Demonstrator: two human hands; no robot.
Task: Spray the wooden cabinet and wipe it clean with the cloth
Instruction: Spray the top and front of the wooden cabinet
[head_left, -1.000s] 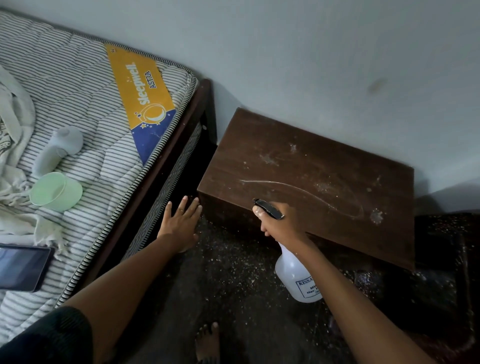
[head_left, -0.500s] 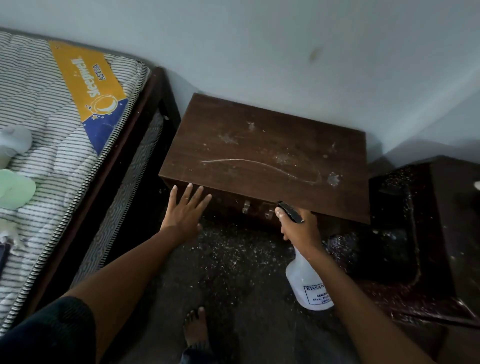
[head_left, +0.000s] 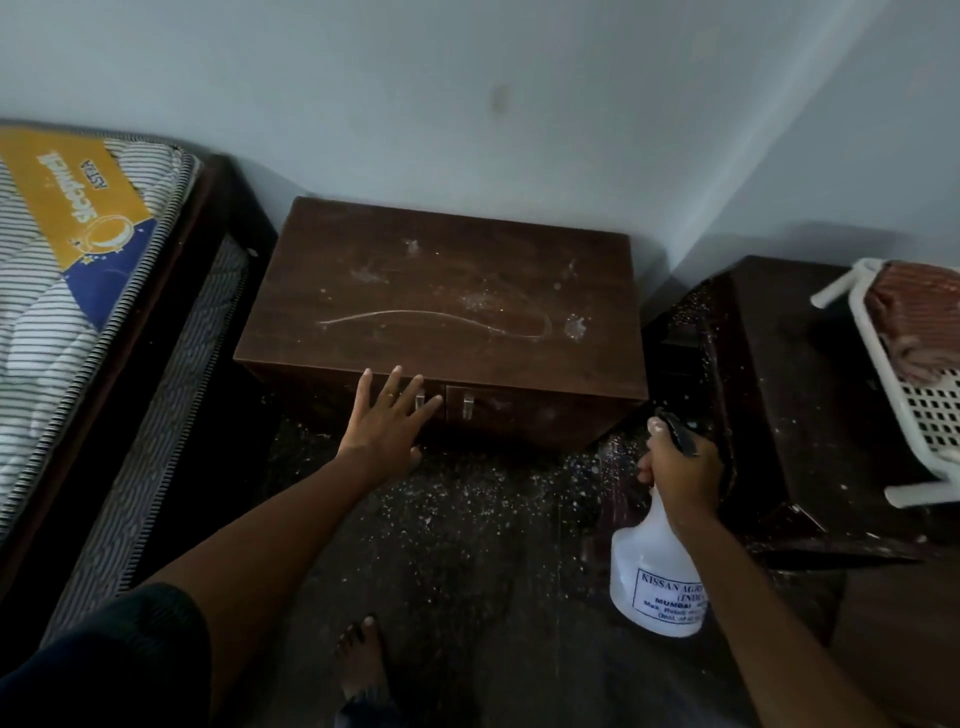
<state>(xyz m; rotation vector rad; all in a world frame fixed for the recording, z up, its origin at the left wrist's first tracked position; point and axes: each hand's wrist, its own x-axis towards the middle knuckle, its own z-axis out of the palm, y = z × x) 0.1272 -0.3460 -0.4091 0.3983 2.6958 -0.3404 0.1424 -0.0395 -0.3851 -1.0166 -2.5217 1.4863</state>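
Dusty top, nothing wiped yet.
Left hand (head_left: 387, 415) spread open before the wooden cabinet (head_left: 441, 291) front; its top shows smears. Right hand (head_left: 680, 467), off its right corner, grips the spray bottle (head_left: 652, 577); a cloth (head_left: 914, 322) lies farther right.

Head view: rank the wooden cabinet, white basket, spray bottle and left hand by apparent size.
1. wooden cabinet
2. white basket, cut off by the frame
3. spray bottle and left hand look alike; the bottle is nearer, so unranked

Dark brown wooden cabinet (head_left: 441, 312): matt top, dusty, smeared. White translucent plastic spray bottle (head_left: 652, 566), paper label. White plastic basket (head_left: 914, 410). Quilted cloth mattress (head_left: 47, 291).
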